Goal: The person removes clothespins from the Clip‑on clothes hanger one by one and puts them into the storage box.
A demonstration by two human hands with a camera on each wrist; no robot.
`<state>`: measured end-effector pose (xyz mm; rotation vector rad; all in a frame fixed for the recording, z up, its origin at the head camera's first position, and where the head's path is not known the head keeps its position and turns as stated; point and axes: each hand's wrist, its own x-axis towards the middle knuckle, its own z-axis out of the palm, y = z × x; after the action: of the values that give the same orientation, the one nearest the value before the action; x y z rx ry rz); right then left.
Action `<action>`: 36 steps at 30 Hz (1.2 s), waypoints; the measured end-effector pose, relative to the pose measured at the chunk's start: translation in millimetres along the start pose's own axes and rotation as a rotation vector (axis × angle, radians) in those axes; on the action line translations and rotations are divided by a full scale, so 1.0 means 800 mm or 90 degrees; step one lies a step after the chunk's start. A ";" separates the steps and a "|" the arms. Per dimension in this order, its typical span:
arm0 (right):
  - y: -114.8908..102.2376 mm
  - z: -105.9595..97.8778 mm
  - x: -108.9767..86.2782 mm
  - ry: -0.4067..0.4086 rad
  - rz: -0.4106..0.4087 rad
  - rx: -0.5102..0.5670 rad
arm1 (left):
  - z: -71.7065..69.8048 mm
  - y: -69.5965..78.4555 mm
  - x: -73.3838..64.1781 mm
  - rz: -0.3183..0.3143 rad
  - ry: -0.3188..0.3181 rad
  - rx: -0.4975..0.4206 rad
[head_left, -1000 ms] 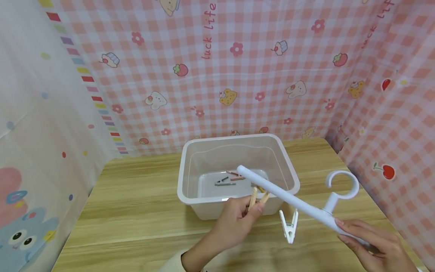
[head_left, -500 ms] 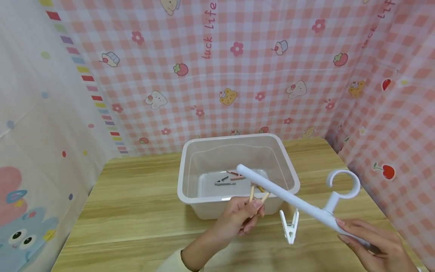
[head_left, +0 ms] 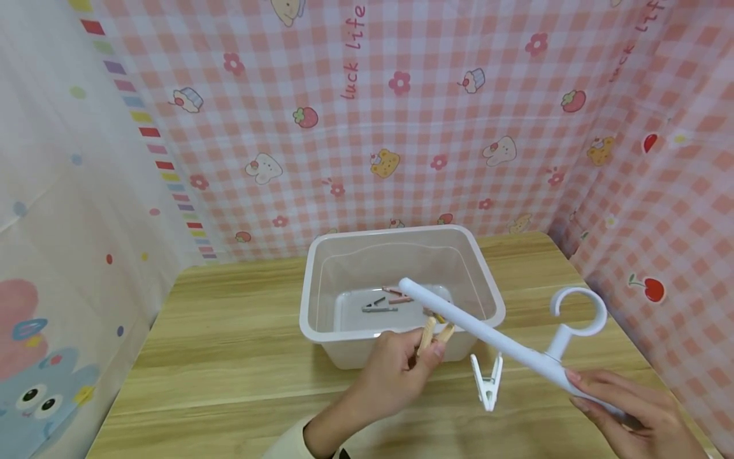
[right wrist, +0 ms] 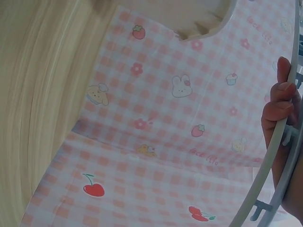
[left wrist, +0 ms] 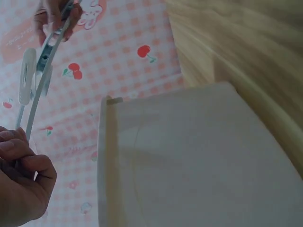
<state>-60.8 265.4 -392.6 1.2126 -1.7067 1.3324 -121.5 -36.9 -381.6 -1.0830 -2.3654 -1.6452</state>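
My right hand (head_left: 642, 411) grips the right arm of a pale blue-white clothes hanger (head_left: 482, 328), whose hook (head_left: 599, 312) points up to the right. A white clothespin (head_left: 487, 382) hangs below the hanger's middle, jaws hidden from the head view. Near the hanger's left arm, my left hand (head_left: 395, 373) pinches a tan clothespin (head_left: 427, 338) between thumb and fingers. The left wrist view shows the left hand (left wrist: 26, 179) touching the hanger's end, the white clothespin (left wrist: 27, 75) beside its bar. In the right wrist view, the right fingers (right wrist: 279, 109) curl round the hanger.
Behind the hands, a translucent plastic bin (head_left: 321, 287) stands on the wooden table (head_left: 229, 357). A grey clothespin (head_left: 378, 308) and a pink clothespin (head_left: 398, 297) lie inside it; something yellow is partly hidden by the hanger. Checked cloth (head_left: 321, 146) encloses the back and right.
My left hand turned the tan clothespin slightly, then turned it back to nearly its earlier pose. The hanger, the right hand and the white clothespin have barely moved.
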 end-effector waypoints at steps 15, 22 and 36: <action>-0.004 -0.004 -0.002 -0.008 0.000 -0.060 | 0.003 -0.013 -0.001 0.315 0.141 0.496; -0.002 -0.005 -0.002 -0.012 -0.014 -0.062 | 0.005 -0.015 -0.001 0.384 0.178 0.680; -0.002 -0.004 -0.004 -0.036 0.003 -0.023 | 0.007 -0.018 0.007 0.460 0.253 0.796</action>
<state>-58.0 268.8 -393.8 1.2371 -1.7675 1.2759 -132.6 -32.2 -392.9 -0.9407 -1.7732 -0.0181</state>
